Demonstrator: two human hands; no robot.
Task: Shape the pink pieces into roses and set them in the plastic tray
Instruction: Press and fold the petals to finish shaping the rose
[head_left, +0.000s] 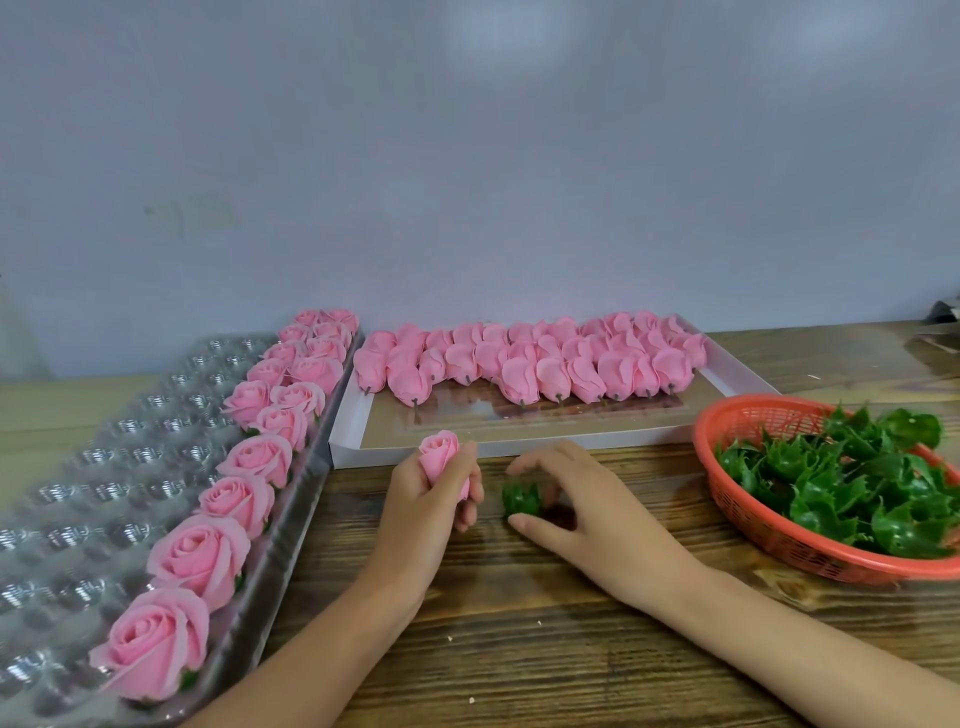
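While the left hand (431, 512) gripped a pink bud (440, 452) with its fingers curled round the lower half, the bud stood nearly upright, its rolled tip pointing up and away from the person and its base hidden inside the fist. The right hand (587, 506) arched over a green calyx (519, 500) that sat on the wooden table (519, 649), thumb at its near edge and fingers curved behind it. I could not tell whether they had closed on it or only framed it.

The relation that mattered was short: the calyx lay just to the right of the bud's base and lower, between the two hands and nearer the right. Joining them would probably call for bringing the calyx up under the bud along its long axis.

The plastic tray (104, 457) lay to the left, well nearer the left hand, with finished roses (197, 556) filling its right-hand columns and the rest of its cups bare. More pink pieces (519, 364) lay in rows in a white cardboard tray (727, 374) beyond the hands. A red basket (737, 415) of calyxes sat at the right.
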